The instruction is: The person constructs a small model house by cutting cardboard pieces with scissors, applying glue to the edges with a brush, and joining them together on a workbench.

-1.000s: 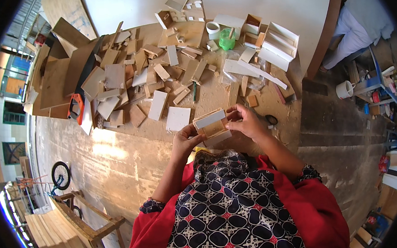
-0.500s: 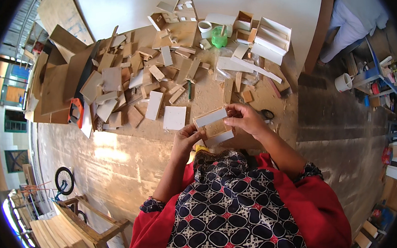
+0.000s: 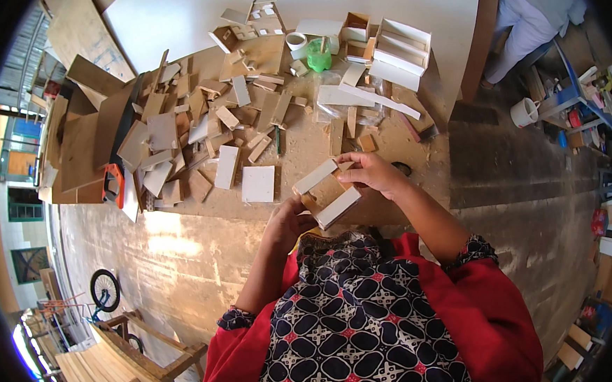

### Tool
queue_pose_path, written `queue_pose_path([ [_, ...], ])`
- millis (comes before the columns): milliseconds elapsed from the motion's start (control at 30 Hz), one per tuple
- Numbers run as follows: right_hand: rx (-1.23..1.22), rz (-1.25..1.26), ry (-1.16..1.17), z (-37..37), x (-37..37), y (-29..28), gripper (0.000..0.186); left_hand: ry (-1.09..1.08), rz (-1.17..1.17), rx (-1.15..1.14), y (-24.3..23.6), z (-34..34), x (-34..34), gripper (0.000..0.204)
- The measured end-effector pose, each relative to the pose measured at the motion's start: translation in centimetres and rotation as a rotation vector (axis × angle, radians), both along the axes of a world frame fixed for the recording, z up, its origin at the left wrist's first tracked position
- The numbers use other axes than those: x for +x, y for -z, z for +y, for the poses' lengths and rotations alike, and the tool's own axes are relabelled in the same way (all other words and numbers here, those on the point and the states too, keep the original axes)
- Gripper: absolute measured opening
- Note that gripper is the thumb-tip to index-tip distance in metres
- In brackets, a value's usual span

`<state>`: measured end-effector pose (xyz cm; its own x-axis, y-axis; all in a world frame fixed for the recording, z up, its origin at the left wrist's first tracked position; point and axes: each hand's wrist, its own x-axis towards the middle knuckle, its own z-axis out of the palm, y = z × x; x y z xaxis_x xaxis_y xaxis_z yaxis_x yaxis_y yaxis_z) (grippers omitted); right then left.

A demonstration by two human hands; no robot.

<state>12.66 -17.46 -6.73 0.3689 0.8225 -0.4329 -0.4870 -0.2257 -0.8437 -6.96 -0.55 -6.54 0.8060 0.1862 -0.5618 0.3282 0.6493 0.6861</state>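
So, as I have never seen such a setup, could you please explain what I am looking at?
Certainly. There is no machine here, only a person's bare hands. The view comes from a fisheye camera worn on that person's head, looking down, so straight edges bend near the rim. The left hand and right hand hold a small frame-like piece, with two pale long sides, by opposite ends. On the table beyond lie many scattered wood offcuts, with a green container, a white cup and a white box farther back.
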Motion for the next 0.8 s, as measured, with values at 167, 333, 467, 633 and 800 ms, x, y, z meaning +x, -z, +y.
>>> queue_pose_path([
  [167,0.045,-0.006,-0.168,0.1,2.3,-1.4,0.052,0.161,-0.058,-0.257,-1.1,0.1,0.0,0.074],
  [333,0.046,-0.124,-0.413,1.1,3.9,-1.2,0.059,0.316,0.018,0.017,-2.7,-1.2,0.8,0.065],
  [467,0.008,-0.207,-0.392,2.0,3.9,-0.7,0.063,0.315,0.001,0.034,-2.2,-1.8,1.5,0.048],
  [633,-0.051,0.099,-0.093,0.8,4.1,-2.7,0.073,0.138,-0.088,0.021,-1.5,-2.5,1.4,0.042],
  [800,0.018,0.072,0.003,-2.0,2.0,-2.2,0.072,0.03,-0.12,0.071,-1.6,-2.6,1.7,0.038],
])
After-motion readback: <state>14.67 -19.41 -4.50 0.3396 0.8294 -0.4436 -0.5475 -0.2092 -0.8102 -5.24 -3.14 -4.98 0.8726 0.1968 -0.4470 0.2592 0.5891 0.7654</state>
